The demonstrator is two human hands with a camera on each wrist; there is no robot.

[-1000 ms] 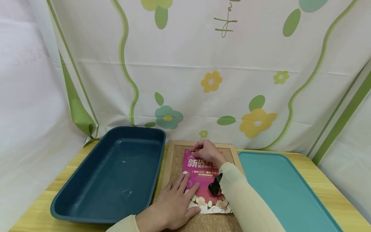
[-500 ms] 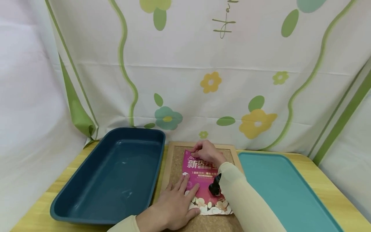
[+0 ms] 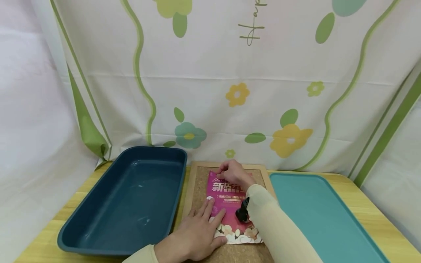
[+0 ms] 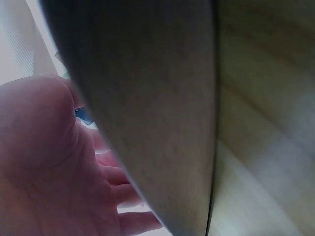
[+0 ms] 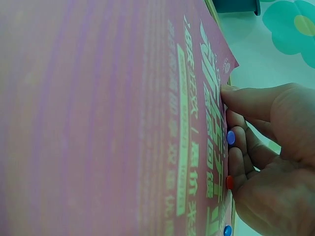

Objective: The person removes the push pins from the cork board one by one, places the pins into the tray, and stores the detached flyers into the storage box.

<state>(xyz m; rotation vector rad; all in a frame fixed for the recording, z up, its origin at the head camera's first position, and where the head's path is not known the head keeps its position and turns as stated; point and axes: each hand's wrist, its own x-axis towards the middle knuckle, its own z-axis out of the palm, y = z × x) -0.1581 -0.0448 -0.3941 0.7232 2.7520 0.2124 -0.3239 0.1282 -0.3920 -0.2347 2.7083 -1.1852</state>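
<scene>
A pink poster [image 3: 227, 197] with white lettering lies on a wood-framed corkboard [image 3: 241, 252]. My left hand [image 3: 198, 228] rests flat across its lower left side, fingers spread. At the poster's upper left, my right hand [image 3: 232, 171] curls its fingers, with thumb and index finger pinched together at the surface. What they pinch seems to be a thumbtack, hidden under the fingertips. By the curled fingers in the right wrist view show a violet thumbtack [image 5: 231, 137], a red thumbtack [image 5: 229, 182] and a blue thumbtack [image 5: 227, 230]. Whether these are stuck in the board, I cannot tell.
A deep dark blue tray [image 3: 179, 182] stands left of the corkboard. On the right lies a flat teal tray [image 3: 312, 204]. Both are on a wood-grain table [image 3: 368, 201], with a flower-patterned cloth [image 3: 210, 65] hanging behind.
Both hands keep almost the same place. A small teal spot at the right fingertips a second ago is now hidden. The whole view has shifted slightly.
</scene>
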